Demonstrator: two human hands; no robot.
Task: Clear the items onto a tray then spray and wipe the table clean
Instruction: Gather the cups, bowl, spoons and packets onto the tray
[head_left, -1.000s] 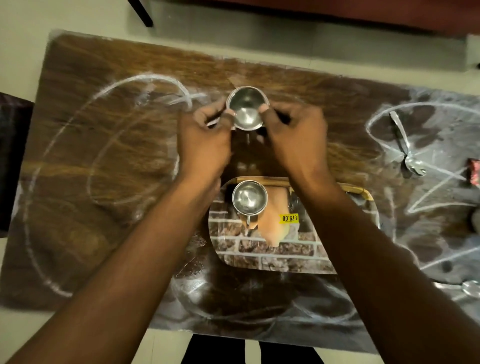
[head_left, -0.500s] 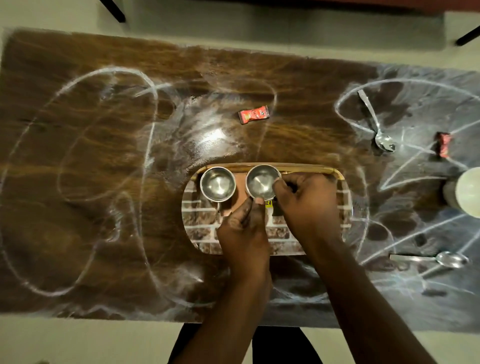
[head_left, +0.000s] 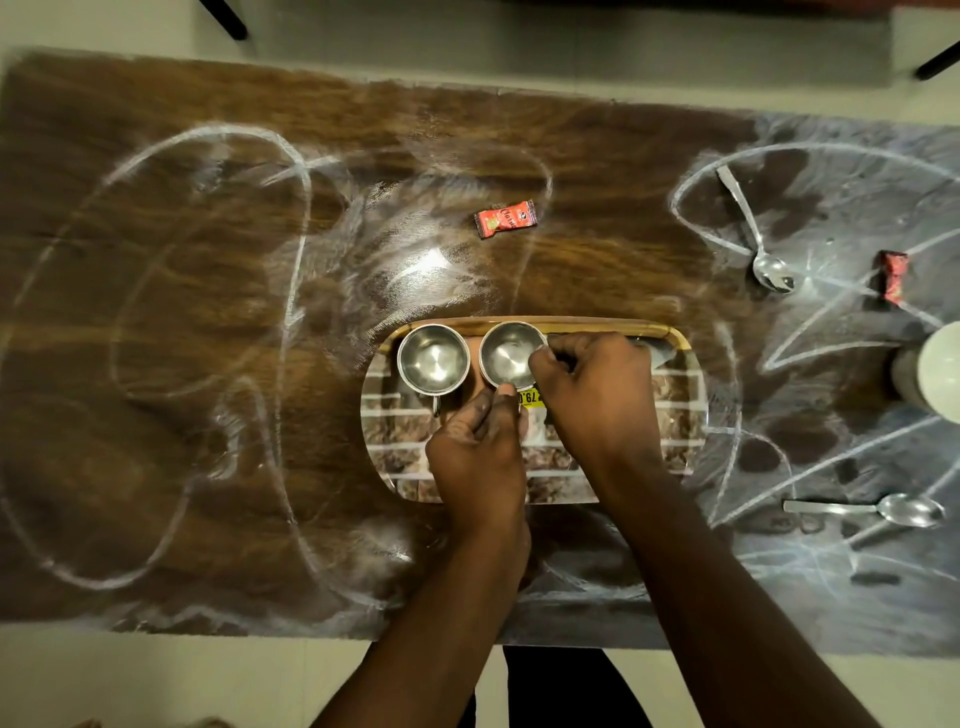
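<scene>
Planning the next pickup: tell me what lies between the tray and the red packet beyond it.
Nothing: in the head view, only bare, chalk-smeared table separates the tray from the red packet.

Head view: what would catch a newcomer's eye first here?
Both hands, left hand and right hand, meet on a steel cup on the tray at centre, beside a second cup. White chalk-like loops cover the wooden table.

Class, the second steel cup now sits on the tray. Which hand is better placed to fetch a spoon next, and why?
The right hand. Both spoons lie on the right end of the table, on that hand's side of the tray. The left hand would have to cross over the right arm.
</scene>
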